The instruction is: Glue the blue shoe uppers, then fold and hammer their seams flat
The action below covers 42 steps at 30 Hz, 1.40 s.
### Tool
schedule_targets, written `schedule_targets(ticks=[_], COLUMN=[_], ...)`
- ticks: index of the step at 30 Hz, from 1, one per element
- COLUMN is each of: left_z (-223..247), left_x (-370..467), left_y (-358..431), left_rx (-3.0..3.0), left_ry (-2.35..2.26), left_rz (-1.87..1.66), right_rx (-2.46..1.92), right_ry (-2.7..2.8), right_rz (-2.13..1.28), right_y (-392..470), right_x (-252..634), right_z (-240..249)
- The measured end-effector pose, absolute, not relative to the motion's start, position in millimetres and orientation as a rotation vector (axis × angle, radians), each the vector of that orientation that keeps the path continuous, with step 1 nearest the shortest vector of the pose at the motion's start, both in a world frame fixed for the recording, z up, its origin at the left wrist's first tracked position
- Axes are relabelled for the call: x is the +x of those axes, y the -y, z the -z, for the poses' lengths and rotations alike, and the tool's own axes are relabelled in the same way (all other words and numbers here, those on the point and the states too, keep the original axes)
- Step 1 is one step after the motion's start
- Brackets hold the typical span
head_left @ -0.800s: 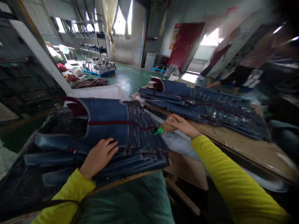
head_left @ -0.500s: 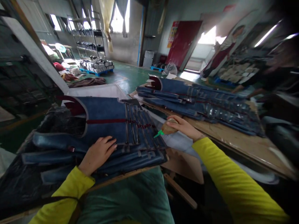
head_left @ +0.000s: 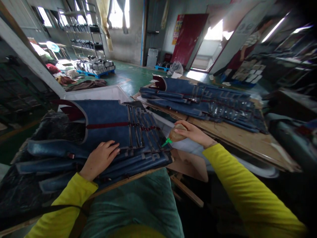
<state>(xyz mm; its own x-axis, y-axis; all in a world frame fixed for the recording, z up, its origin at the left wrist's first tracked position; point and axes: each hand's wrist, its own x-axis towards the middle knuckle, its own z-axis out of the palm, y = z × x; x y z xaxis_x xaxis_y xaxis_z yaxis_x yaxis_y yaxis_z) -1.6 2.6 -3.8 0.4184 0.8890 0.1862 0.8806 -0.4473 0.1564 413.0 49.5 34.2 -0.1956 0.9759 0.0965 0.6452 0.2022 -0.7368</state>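
Note:
Fanned-out blue pieces (head_left: 106, 112) with grey edges and a dark red stripe overlap on the board in front of me. My left hand (head_left: 101, 159) lies flat on the near part of these pieces, fingers stretched out. In my right hand (head_left: 189, 132) is a squeeze glue bottle (head_left: 178, 133), brownish, with a green nozzle (head_left: 167, 142). The nozzle tilts down and left over the right end of the fanned strips, where the edges look shiny. Whether its tip touches them I cannot tell.
A second board (head_left: 223, 132) to the right carries more blue pieces (head_left: 178, 85). Between the boards stands a white bin (head_left: 99, 92). Behind are a rack (head_left: 81, 33), a loaded blue pallet (head_left: 99, 73) and a red door (head_left: 189, 39). A person (head_left: 250, 46) is at the back right.
The whole view has shifted slightly, so the boards and hands appear a little further left and higher. Both hands keep nearly the same place over the blue pieces. The person at the back has moved.

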Motion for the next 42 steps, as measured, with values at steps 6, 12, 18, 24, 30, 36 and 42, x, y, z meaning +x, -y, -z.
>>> schedule_targets(ticks=[6,12,18,24,30,36,42], left_z=[2.4,4.9,4.9,4.8,4.7,4.6,3.4], left_x=[-1.3,-2.8,-2.7,-3.0,-2.9,-2.8,-1.7], left_y=[-1.4,-2.6,-2.1,-3.0,-2.8,-3.2,-2.4], left_rx=[2.624,2.638,2.633,2.614,2.604,2.627,2.615], left_ry=[-1.647,-1.635,-1.637,-1.639,-1.625,-1.61,-1.62], left_rz=[-0.342,-0.325,-0.332,-0.349,-0.385,-0.375,-0.351], right_rx=[-1.529,-1.563,-1.566,-1.554,-1.522,-1.487,-1.486], right_ry=[1.89,1.822,1.798,1.731,1.673,1.639,1.651], right_rz=[-0.692,-0.577,-0.613,-0.672,-0.601,-0.571,-0.656], right_y=[-39.4,-21.2,-6.5,-5.2,-23.7,-37.7,-30.6], right_x=[428.6,454.1,459.4,457.7,450.3,444.6,456.4], right_z=[-37.8,-31.7,-20.7,-10.6,3.5,5.9,7.7])
